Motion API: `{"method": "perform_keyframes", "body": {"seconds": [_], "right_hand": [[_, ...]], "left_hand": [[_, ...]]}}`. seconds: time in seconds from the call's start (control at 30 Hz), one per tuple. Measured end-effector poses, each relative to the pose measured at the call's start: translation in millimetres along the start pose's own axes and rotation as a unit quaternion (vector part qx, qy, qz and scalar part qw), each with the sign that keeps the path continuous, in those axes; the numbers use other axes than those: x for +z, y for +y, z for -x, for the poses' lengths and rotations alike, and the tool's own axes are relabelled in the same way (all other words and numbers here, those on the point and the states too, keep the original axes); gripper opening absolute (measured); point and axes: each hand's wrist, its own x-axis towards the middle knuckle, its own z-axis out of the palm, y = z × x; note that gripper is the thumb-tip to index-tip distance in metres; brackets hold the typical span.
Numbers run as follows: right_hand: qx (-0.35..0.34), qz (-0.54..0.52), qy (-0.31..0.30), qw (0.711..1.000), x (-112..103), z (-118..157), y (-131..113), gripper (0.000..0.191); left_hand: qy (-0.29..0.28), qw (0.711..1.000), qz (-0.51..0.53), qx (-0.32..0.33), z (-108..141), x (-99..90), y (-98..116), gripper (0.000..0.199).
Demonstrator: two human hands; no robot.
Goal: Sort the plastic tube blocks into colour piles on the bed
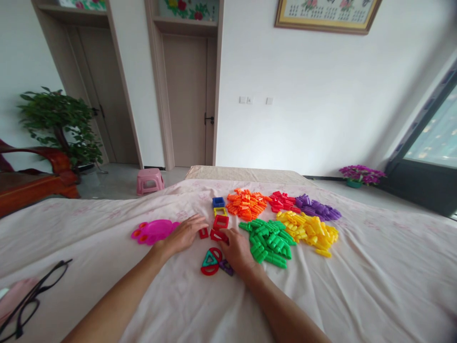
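Observation:
My right hand (237,250) is closed with its fingers on a red frame piece (216,235), just below a red square frame (221,222). My left hand (187,232) is at the left, its fingertips by a small red piece (203,233); whether it grips that piece I cannot tell. Behind them lie a yellow square (220,211) and a blue square (218,202). Nearer to me are a red round piece (215,272), a teal triangle (209,259) and a purple triangle (226,267). A magenta tray (155,232) lies beside my left hand.
On the cloth (171,305), right of my hands, are piles of green (272,242), orange (246,204), red (283,202), purple (317,208) and yellow pieces (309,229). Black glasses (32,297) lie at the near left. A pink stool (150,181) stands beyond.

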Motion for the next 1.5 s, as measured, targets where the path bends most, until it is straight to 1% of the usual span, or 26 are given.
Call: {"method": "perform_keyframes", "body": {"seconds": [0.07,0.13,0.2,0.27,0.37,0.43,0.47,0.53,0.6,0.63,0.7,0.77,0.83,0.93,1.07,1.17,1.3,1.43,1.5], "right_hand": [[-0.004,0.037,-0.007,0.999,-2.2,1.4,-0.3,0.035],[-0.013,0.068,-0.012,0.998,-4.5,2.3,-1.4,0.032],[-0.022,0.092,-0.013,0.995,-5.9,2.2,-2.7,0.029],[-0.026,0.109,-0.013,0.994,-5.8,1.4,-3.9,0.027],[-0.015,0.106,-0.012,0.994,-3.9,0.4,-5.2,0.026],[-0.004,0.083,-0.012,0.996,-3.1,0.4,-5.8,0.025],[0.0,0.067,-0.01,0.998,-3.0,0.6,-6.0,0.025],[0.0,0.023,0.0,1.0,-3.4,0.9,-6.5,0.026],[-0.018,-0.032,0.008,0.999,-3.5,0.6,-7.3,0.027],[-0.032,-0.061,0.008,0.998,-3.2,0.2,-7.6,0.027],[-0.05,-0.113,0.006,0.992,-1.5,-1.1,-7.9,0.025],[-0.042,-0.151,0.011,0.988,1.3,-2.7,-7.0,0.026],[-0.015,-0.174,0.022,0.984,4.3,-3.9,-4.7,0.033],[0.003,-0.17,0.022,0.985,7.5,-4.3,-0.2,0.037],[-0.014,-0.134,0.003,0.991,10.1,-2.8,3.3,0.035],[-0.032,-0.114,0.002,0.993,11.4,-1.5,3.0,0.038],[-0.05,-0.076,-0.009,0.996,11.4,-0.8,1.3,0.044],[-0.07,-0.04,-0.023,0.996,11.5,-0.4,0.4,0.047],[-0.082,-0.022,-0.029,0.996,11.7,-0.2,0.0,0.05]], "left_hand": [[-0.042,0.999,-0.013,0.008,-7.3,-5.1,0.2,0.048],[-0.057,0.998,-0.021,0.001,-10.9,-10.3,3.8,0.036],[-0.053,0.998,-0.035,-0.011,-9.5,-14.0,9.8,0.023],[-0.044,0.997,-0.05,-0.024,-4.1,-15.0,15.8,0.015],[-0.038,0.996,-0.066,-0.039,6.1,-11.2,21.0,0.017],[-0.017,0.997,-0.058,-0.055,11.5,-6.0,22.5,0.025],[0.009,0.997,-0.041,-0.071,13.3,-2.9,23.6,0.03],[0.067,0.991,0.025,-0.11,15.1,3.1,28.3,0.041],[0.097,0.981,0.107,-0.128,14.9,7.8,37.1,0.046],[0.099,0.977,0.141,-0.125,14.3,9.2,42.3,0.044],[0.093,0.971,0.188,-0.114,12.2,10.5,51.8,0.034],[0.104,0.965,0.202,-0.129,10.1,10.8,55.9,0.027],[0.133,0.959,0.188,-0.168,8.7,11.3,51.7,0.028],[0.169,0.949,0.154,-0.219,8.8,13.6,33.8,0.032],[0.164,0.949,0.116,-0.243,10.1,17.4,12.3,0.028],[0.15,0.955,0.085,-0.241,10.2,18.4,9.7,0.026],[0.121,0.967,0.053,-0.218,10.9,16.8,14.9,0.029],[0.084,0.977,0.04,-0.192,14.6,14.1,14.0,0.047],[0.063,0.981,0.034,-0.181,16.4,13.4,11.2,0.048]]}}
